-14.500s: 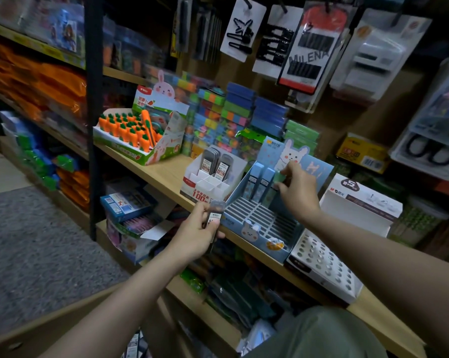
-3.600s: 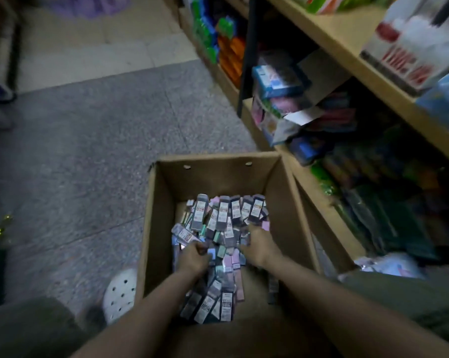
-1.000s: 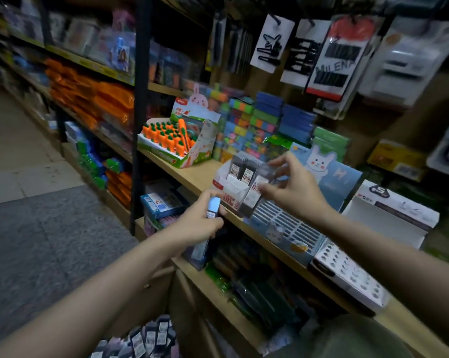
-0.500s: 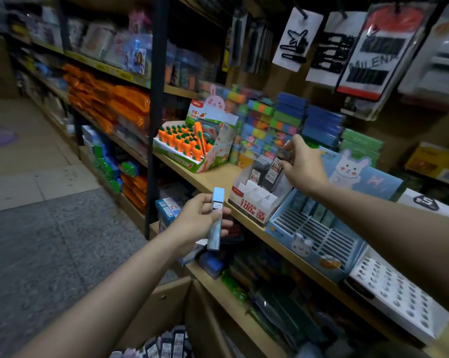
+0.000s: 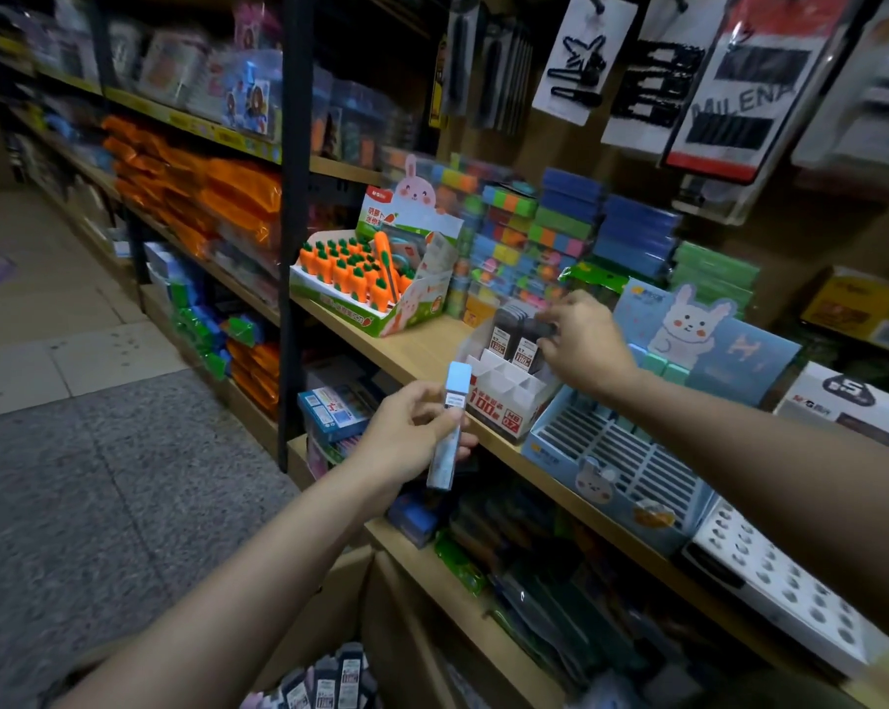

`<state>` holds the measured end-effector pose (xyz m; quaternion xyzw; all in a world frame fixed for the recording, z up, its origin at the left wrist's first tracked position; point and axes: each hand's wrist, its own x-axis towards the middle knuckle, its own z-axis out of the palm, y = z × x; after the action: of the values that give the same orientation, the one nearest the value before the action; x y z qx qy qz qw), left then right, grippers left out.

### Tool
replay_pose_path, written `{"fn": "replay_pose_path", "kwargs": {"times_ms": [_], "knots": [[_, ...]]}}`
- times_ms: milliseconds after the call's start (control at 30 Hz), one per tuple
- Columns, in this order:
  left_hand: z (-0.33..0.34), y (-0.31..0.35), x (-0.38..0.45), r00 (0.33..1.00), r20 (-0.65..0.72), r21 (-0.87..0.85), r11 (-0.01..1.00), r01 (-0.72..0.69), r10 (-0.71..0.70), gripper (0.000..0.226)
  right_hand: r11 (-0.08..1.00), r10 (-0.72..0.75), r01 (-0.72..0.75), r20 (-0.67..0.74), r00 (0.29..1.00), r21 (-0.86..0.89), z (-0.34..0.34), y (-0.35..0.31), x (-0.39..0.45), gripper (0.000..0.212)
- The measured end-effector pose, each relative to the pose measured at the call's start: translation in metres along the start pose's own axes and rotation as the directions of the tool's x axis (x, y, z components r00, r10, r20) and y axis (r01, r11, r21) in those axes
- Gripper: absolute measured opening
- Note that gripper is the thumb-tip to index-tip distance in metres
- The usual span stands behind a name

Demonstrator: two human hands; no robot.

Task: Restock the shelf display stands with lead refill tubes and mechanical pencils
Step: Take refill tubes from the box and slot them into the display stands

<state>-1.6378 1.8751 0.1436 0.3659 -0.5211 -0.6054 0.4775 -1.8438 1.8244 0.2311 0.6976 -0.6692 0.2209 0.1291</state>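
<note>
A: L hand (image 5: 406, 437)?
B: Fingers wrapped round a blue lead refill tube (image 5: 448, 427), upright, cap up, held in front of the shelf (image 5: 421, 350) edge, off the shelf itself.

A: R hand (image 5: 583, 345)?
B: Over the back of the white display stand (image 5: 503, 396). Fingertips pinch a dark tube (image 5: 534, 330) at its top; that tube sits w/ other dark tubes (image 5: 501, 335) in the rear slots. Front slots, nearer the L fingers, hold nothing visible.

A: Around them?
B: Just right of the R fingers, a blue bunny stand (image 5: 621, 468) w/ slotted tray, green tubes (image 5: 665, 368) at its back. Past that, a white holed tray (image 5: 785, 580). Left of the R fingers, a carrot display box (image 5: 375, 284). Below the L forearm, a cardboard box (image 5: 329, 601) w/ more tubes (image 5: 329, 680), on the floor side.
</note>
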Motion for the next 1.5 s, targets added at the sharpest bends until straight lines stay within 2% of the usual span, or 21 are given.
{"fn": "replay_pose_path", "kwargs": {"times_ms": [100,133,233,300,367,467,500,567,667,767,867,1100,1333,1500], "knots": [[0.002,0.002,-0.002,1.000,0.007,-0.017,1.000,-0.021,0.022,0.024,0.987,-0.002,0.019,-0.108,0.994,0.160,-0.019,-0.005,-0.019,0.037],[0.005,0.003,-0.002,0.999,0.013,-0.018,0.999,-0.036,0.036,0.024,0.966,0.026,-0.004,-0.082,0.996,0.258,-0.027,-0.009,-0.028,0.032],[0.019,0.004,-0.004,0.993,0.085,-0.034,0.997,-0.074,0.077,0.025,0.825,0.010,-0.120,0.198,0.980,0.553,-0.040,-0.023,-0.062,0.026],[0.030,0.003,-0.005,0.981,0.160,-0.045,0.994,-0.102,0.108,0.024,0.798,-0.029,-0.108,0.218,0.976,0.593,-0.042,-0.028,-0.082,0.029],[0.040,-0.001,-0.007,0.969,0.204,-0.005,0.990,-0.144,0.142,0.019,0.855,-0.067,-0.041,0.187,0.980,0.517,-0.047,-0.027,-0.092,0.030],[0.051,-0.010,-0.007,0.964,0.147,0.252,0.934,-0.252,0.221,0.012,0.887,-0.058,-0.039,0.195,0.979,0.460,-0.067,-0.010,-0.089,0.030],[0.052,-0.014,-0.006,0.956,0.144,0.358,0.887,-0.290,0.255,0.016,0.890,-0.020,-0.060,0.170,0.985,0.452,-0.076,-0.001,-0.084,0.030],[0.054,-0.022,-0.007,0.930,0.221,0.535,0.761,-0.368,0.295,0.031,0.912,0.062,-0.079,0.055,0.997,0.402,-0.093,0.022,-0.071,0.029],[0.057,-0.033,-0.011,0.884,0.375,0.666,0.582,-0.467,0.280,0.053,0.966,0.112,-0.090,-0.079,0.991,0.242,-0.104,0.052,-0.057,0.027],[0.059,-0.042,-0.012,0.881,0.421,0.714,0.520,-0.468,0.216,0.066,0.982,0.118,-0.102,-0.097,0.988,0.156,-0.092,0.069,-0.051,0.027],[0.059,-0.046,-0.011,0.871,0.451,0.746,0.453,-0.488,0.195,0.066,0.984,0.117,-0.101,-0.105,0.988,0.145,-0.074,0.075,-0.048,0.027],[0.054,-0.050,-0.008,0.833,0.487,0.743,0.377,-0.553,0.262,0.062,0.985,0.083,-0.066,-0.100,0.992,0.162,-0.044,0.077,-0.047,0.025],[0.055,-0.049,-0.008,0.842,0.471,0.734,0.413,-0.539,0.263,0.060,0.983,0.077,-0.058,-0.106,0.991,0.175,-0.044,0.075,-0.048,0.027],[0.055,-0.048,-0.008,0.847,0.467,0.737,0.417,-0.532,0.255,0.060,0.998,0.032,-0.025,-0.125,0.992,0.054,-0.043,0.072,-0.049,0.031]]}}
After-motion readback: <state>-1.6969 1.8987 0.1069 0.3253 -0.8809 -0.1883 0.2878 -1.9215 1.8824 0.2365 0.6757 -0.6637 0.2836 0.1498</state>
